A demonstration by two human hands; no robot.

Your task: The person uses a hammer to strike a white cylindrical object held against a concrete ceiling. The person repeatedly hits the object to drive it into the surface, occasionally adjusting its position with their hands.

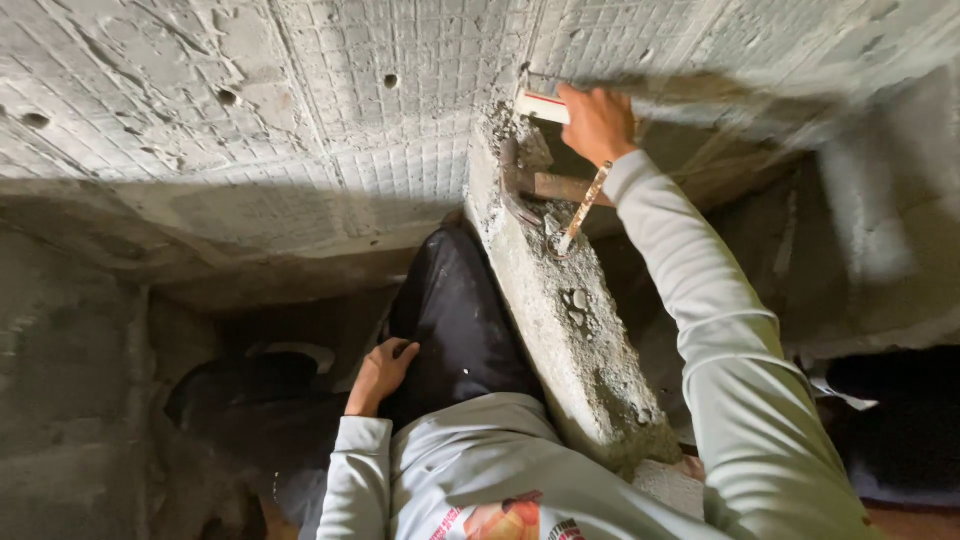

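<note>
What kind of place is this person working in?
Probably an unfinished building under construction or repair: a bare grey concrete wall with a grid imprint and holes, a rough crumbling concrete ledge, and the right hand gripping a white-handled tool against it.

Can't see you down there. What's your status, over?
Right hand gripping white handle at wall base. Left hand resting on thigh. Concrete ledge strewn with rubble.

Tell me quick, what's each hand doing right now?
Left hand: open, resting on the dark trouser leg, holding nothing.
Right hand: closed around a white handle at the wall.
</note>
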